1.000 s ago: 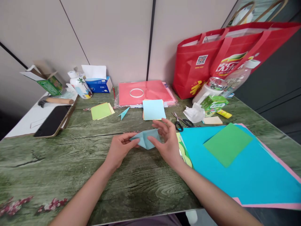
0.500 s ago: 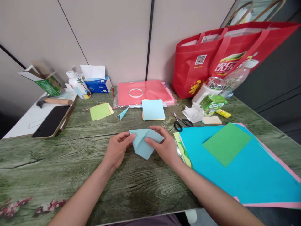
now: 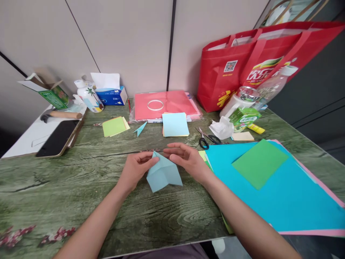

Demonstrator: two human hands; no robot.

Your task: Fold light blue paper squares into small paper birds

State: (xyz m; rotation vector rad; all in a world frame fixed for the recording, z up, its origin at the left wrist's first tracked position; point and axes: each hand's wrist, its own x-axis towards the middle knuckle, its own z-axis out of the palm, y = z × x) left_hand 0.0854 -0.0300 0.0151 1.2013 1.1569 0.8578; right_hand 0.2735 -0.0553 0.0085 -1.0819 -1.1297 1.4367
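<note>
A creased light-blue sheet of paper (image 3: 165,174), partly folded, is held just above the table at the middle of the view. My left hand (image 3: 136,167) pinches its upper left corner between thumb and fingers. At the right of the paper, my right hand (image 3: 190,160) has its fingers stretched out and apart, with nothing in them. Beyond the hands lie a small folded blue paper piece (image 3: 140,128) and a stack of square paper (image 3: 175,125) with light blue on top.
Black-handled scissors (image 3: 206,138) lie beyond my right hand. Large blue sheets (image 3: 269,212) with a green square (image 3: 260,163) on top cover the right side. A phone (image 3: 58,138) and a hammer (image 3: 64,114) are at left. A red bag (image 3: 218,72) stands at the back right.
The light-blue paper has turned, so its pointed corner is now at the top in my left hand. My right hand has let go of it and opened.
</note>
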